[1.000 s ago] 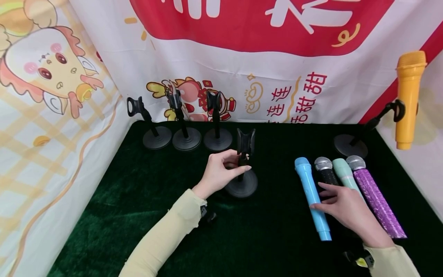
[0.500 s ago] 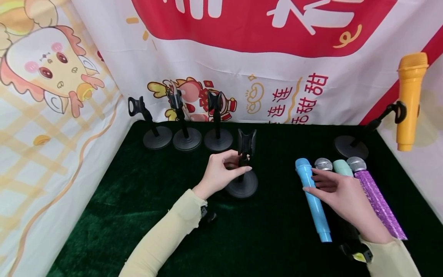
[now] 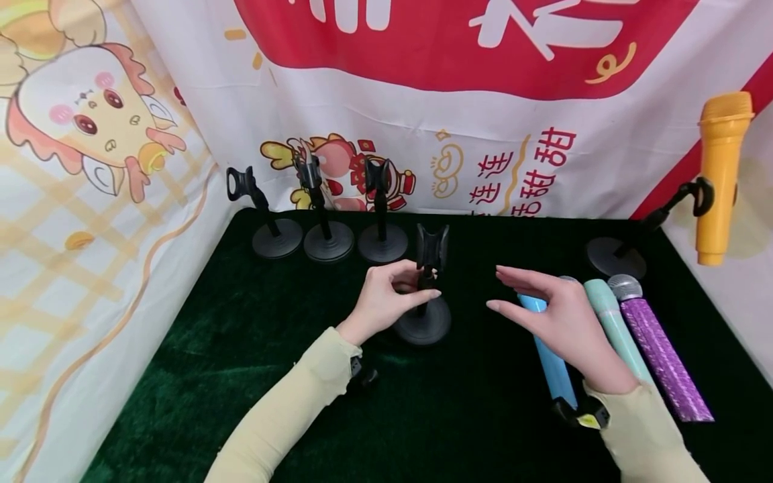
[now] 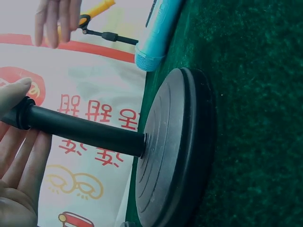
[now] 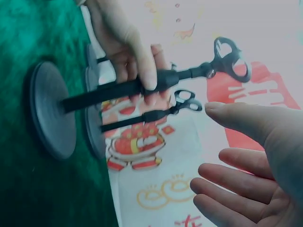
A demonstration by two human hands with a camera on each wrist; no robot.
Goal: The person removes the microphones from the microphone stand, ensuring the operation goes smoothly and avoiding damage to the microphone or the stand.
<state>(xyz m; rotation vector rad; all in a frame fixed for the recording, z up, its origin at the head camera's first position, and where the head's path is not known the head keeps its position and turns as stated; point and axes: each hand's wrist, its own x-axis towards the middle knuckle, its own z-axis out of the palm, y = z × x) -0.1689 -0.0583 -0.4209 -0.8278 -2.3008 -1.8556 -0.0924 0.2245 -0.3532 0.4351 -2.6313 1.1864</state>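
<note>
My left hand (image 3: 383,298) grips the post of a black desktop microphone stand (image 3: 432,248) between thumb and fingers. The stand is upright on the dark green cloth, its clip unfilled; the left wrist view shows its round base (image 4: 163,146) and bare lower post (image 4: 90,131). To the right, my right hand (image 3: 561,325) hovers with thumb and fingers apart and nothing between them. Under it lies a light blue microphone (image 3: 552,369), partly covered by the hand and wrist. In the right wrist view, the open right hand (image 5: 255,175) faces the stand's clip (image 5: 232,59).
A mint microphone (image 3: 619,329) and a glittery purple one (image 3: 667,359) lie right of the blue one; another silver-headed microphone is mostly hidden. A yellow microphone (image 3: 721,181) sits in a stand at back right. Three more stands (image 3: 326,240) line the back left, before a printed cloth backdrop (image 3: 386,107).
My right hand has risen from beside the blue microphone and moved left and forward toward the stand, its fingers spreading. The left hand keeps its grip on the stand, unmoved.
</note>
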